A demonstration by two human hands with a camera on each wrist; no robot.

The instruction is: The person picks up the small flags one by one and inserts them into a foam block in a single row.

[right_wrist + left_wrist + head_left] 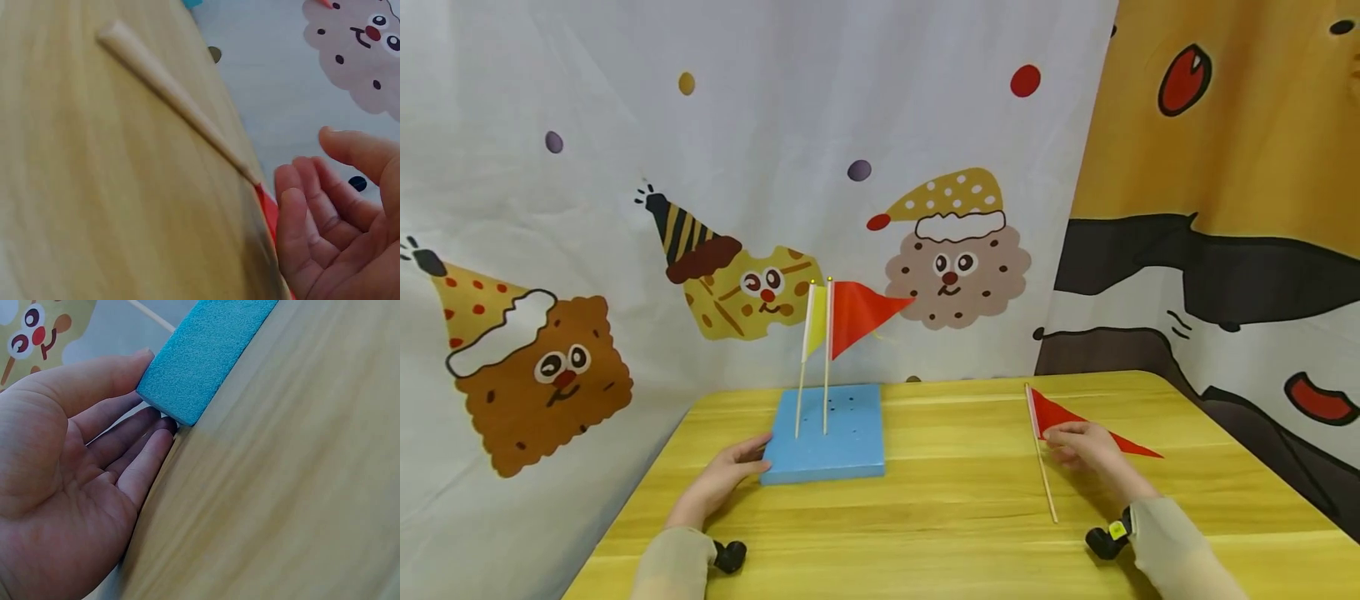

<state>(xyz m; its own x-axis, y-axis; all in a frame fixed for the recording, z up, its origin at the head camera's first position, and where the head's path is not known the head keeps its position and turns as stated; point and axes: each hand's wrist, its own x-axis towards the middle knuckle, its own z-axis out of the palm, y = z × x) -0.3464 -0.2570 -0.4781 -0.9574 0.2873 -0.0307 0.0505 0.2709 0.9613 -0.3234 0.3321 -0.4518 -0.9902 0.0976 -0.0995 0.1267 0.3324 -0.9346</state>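
Note:
A blue foam block [842, 454] lies flat at the left of the table, dotted with small holes. Two small flags stand upright in it: a yellow flag [816, 325] and a red flag [861, 312], each on a thin wooden stick. At the block's left side is my left hand [726, 479]; its thumb and fingers [153, 450] touch the edge without curling round it. Another red flag [1060, 414] lies on the table at the right, its stick [181, 109] toward me. My right hand [1086, 450] hovers at this flag, thumb apart from the bent fingers, nothing between them.
The wooden table [955, 517] has light yellow grain. A white curtain [775, 100] with cartoon biscuits and cheese hangs right behind its far edge, and more printed cloth [1225, 167] hangs at the right. Each wrist bears a small black camera.

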